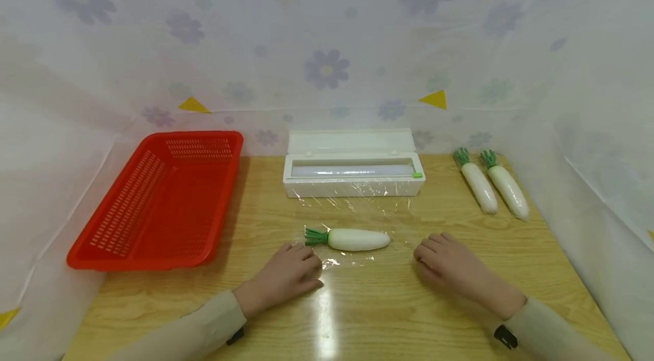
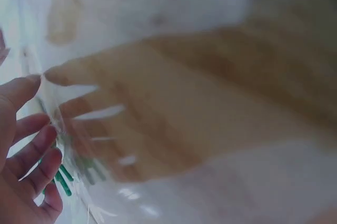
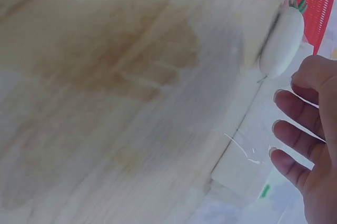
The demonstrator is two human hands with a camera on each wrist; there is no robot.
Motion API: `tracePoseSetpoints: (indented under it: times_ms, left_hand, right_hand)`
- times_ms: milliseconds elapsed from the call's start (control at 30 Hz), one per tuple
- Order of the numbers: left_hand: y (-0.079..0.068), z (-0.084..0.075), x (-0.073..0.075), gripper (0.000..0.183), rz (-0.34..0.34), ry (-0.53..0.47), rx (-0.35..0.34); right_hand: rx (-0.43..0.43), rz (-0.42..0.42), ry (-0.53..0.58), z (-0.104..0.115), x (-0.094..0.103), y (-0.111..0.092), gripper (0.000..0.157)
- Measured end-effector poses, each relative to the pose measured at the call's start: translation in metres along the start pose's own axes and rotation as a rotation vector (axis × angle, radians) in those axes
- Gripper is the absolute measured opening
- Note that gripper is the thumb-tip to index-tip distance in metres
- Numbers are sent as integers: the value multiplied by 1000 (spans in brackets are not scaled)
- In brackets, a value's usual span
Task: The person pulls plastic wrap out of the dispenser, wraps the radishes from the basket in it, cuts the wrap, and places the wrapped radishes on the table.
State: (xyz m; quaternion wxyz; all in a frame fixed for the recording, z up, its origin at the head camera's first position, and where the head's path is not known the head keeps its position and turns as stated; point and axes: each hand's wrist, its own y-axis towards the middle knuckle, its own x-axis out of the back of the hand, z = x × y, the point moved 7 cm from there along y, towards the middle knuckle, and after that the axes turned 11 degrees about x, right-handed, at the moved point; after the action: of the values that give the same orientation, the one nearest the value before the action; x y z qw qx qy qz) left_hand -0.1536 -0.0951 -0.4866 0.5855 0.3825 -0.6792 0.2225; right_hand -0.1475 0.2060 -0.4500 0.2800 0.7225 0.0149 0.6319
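Observation:
A white radish with green stalks (image 1: 357,239) lies crosswise on a sheet of clear cling film (image 1: 352,213). The film runs forward from a white cling film dispenser (image 1: 352,188) whose lid stands raised. My left hand (image 1: 288,275) is just below the stalks, at the film's near left edge. In the left wrist view, its thumb and fingers (image 2: 39,150) are apart and loosely bent; whether they touch the film is unclear. Off the radish's tip, my right hand (image 1: 455,264) hovers low by the film's right edge. Its fingers (image 3: 297,113) are relaxed and grip nothing.
A red plastic basket (image 1: 219,219) stands on the left of the wooden table (image 1: 368,315). Two more radishes (image 1: 479,186) lie side by side at the back right, with a wrapped-looking shine. White flowered cloth (image 1: 327,20) encloses the back and sides.

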Motion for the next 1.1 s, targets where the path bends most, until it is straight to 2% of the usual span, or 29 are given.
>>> tracePoseSetpoints:
  times_ms: [67,100,267,367,567,700,867,1100]
  left_hand:
    - [0,-1,0,26,-16,31,-3]
    - [1,-2,0,23,-26,44,-7]
    - [3,-1,4,7,-50,67,-4]
    - [9,5,11,5,-55,21,32]
    - [29,19,33,5,-95,-85,115]
    - [41,27,40,7,-105,-156,188]
    - [49,34,36,6,-72,-222,279]
    - [54,40,27,6,-16,-224,360]
  right_hand:
    - [-9,-14,-7,-3,3,1,34]
    - [-15,-15,-8,-4,4,2,35]
    - [-88,-11,-9,-12,8,3,15]
    - [-142,8,-16,-20,6,2,5]
    - [-231,54,-15,-33,-1,4,19]
    - [-283,87,-2,-43,-10,3,16]
    - [-328,108,45,-54,-23,4,15]
    - [-380,90,81,-66,-25,11,12]
